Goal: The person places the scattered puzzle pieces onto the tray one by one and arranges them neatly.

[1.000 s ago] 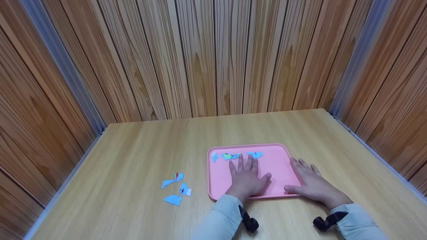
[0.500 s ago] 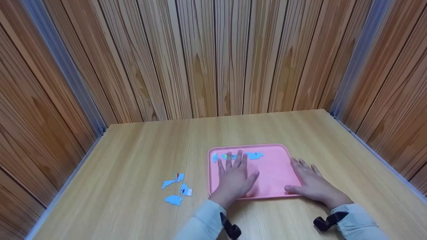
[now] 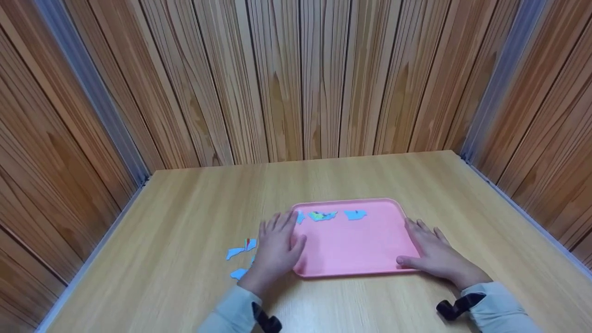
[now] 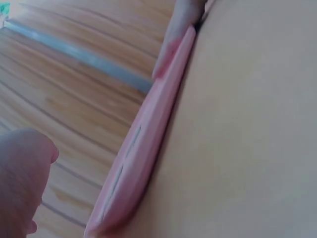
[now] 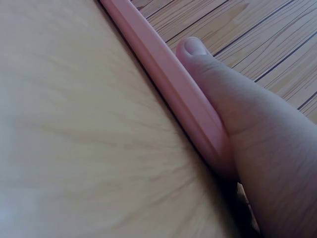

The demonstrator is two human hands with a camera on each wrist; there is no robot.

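Wood-plank walls (image 3: pixel 319 83) stand across 12 o'clock and at both sides. Below them spreads my pale wooden desk (image 3: pixel 194 208). On it, toward 5 o'clock of the head view, the pink tray (image 3: pixel 354 249) lies flat.

Pale sleeves (image 3: pixel 497 307) cover my forearms. My right hand (image 3: pixel 434 254) rests on the tray at about 3 o'clock, fingers extended along the edge, thumb laid over the rim toward 4 o'clock, without clenching. My left hand (image 3: pixel 276 245) is released, its fingers loosely straight at the tray's 9 o'clock edge; I can't tell whether it touches the rim. A black wrist mount (image 3: pixel 462 306) sits at each cuff.

Smallest are the blue pieces. Three lie on the tray: one (image 3: pixel 301 217) at 10 o'clock, partly behind my left fingers, a yellow-green-marked one (image 3: pixel 322 216) at 11, another (image 3: pixel 355 215) at 12. More loose pieces (image 3: pixel 235 253) lie on the desk at my left hand's 8 to 9 o'clock, some partly hidden by it.
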